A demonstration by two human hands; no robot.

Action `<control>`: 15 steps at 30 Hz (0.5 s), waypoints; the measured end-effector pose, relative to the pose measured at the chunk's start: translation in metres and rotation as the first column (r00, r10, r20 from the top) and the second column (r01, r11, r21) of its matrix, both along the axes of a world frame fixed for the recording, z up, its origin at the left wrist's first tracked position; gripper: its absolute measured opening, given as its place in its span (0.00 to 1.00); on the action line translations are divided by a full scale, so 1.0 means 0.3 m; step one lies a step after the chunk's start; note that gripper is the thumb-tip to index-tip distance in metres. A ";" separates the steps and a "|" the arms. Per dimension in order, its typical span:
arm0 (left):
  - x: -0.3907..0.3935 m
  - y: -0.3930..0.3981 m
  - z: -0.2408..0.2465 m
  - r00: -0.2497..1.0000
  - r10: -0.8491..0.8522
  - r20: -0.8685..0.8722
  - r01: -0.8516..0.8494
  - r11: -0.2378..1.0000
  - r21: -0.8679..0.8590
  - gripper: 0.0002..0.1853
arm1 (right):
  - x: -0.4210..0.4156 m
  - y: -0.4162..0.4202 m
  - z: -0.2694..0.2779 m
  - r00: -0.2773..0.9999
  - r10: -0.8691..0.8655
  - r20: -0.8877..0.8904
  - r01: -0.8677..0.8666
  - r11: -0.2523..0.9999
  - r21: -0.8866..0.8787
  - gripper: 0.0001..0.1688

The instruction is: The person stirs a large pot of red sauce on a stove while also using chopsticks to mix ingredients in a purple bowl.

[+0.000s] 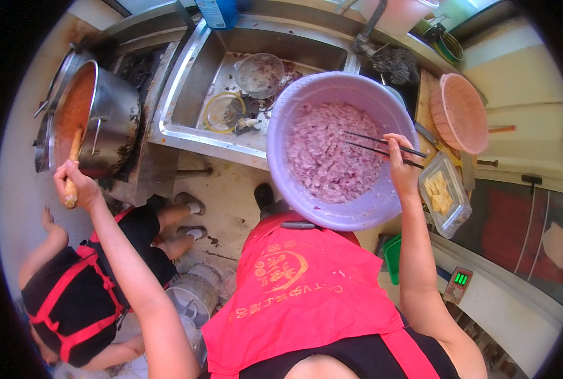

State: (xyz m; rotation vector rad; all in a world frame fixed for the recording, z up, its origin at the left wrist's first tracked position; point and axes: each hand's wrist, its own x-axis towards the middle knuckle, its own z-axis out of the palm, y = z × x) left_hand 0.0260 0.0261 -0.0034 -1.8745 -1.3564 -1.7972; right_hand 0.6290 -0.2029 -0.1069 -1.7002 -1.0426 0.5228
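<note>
My left hand grips a wooden stick or handle, whose far end dips into a reddish-orange sauce or soup. That liquid fills a large dented steel stockpot with dark stains on its side. A pair of dark chopsticks is held in my right hand. Their tips reach into a wet, pinkish-purple shredded mixture, which I cannot identify for certain. It lies in a large lilac plastic basin at the sink's front right corner.
Glass-like lids and scraps lie in the steel sink. To the right are a pink plastic basket, a knife and a clear container of yellowish pieces. A co-worker bends near buckets at lower left.
</note>
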 end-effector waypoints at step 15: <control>-0.007 0.009 -0.008 1.000 -0.012 0.016 0.012 1.000 -0.002 0.10 | -0.093 -0.117 -0.023 0.941 0.025 -0.338 -0.045 0.998 -0.053 0.11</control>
